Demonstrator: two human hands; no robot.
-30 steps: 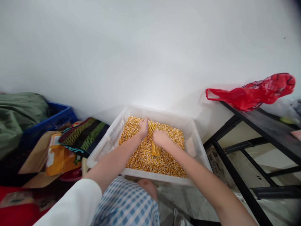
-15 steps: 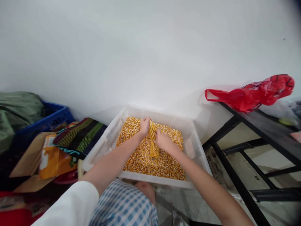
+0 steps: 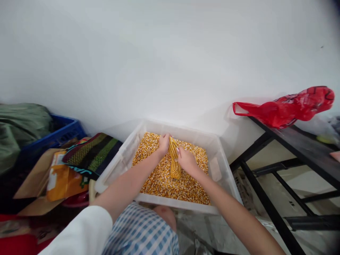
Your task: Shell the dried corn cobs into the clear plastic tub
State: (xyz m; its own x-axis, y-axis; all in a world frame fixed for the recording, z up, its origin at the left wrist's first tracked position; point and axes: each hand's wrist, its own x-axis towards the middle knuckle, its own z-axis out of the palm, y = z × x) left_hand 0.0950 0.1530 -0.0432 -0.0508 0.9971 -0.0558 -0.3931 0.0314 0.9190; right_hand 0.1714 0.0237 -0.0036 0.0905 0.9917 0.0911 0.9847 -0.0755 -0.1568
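Corn cobs (image 3: 173, 148) yellow. Kernels (image 3: 156, 186) mixed yellow, white. Tub (image 3: 180, 204) translucent white. Garment (image 3: 143, 230) blue-white checked. Bag (image 3: 285, 110) red.

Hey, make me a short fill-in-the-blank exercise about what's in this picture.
The bare left hand and bare right hand are both at the upper of ____ yellow corn cobs.
The crumpled red plastic bag lies to the ____ of the rectangular translucent plastic bin.
The plastic crate at far left is coloured ____.

Missing words: two; right; blue.

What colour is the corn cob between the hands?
The corn cob is golden yellow, seen best in the head view.
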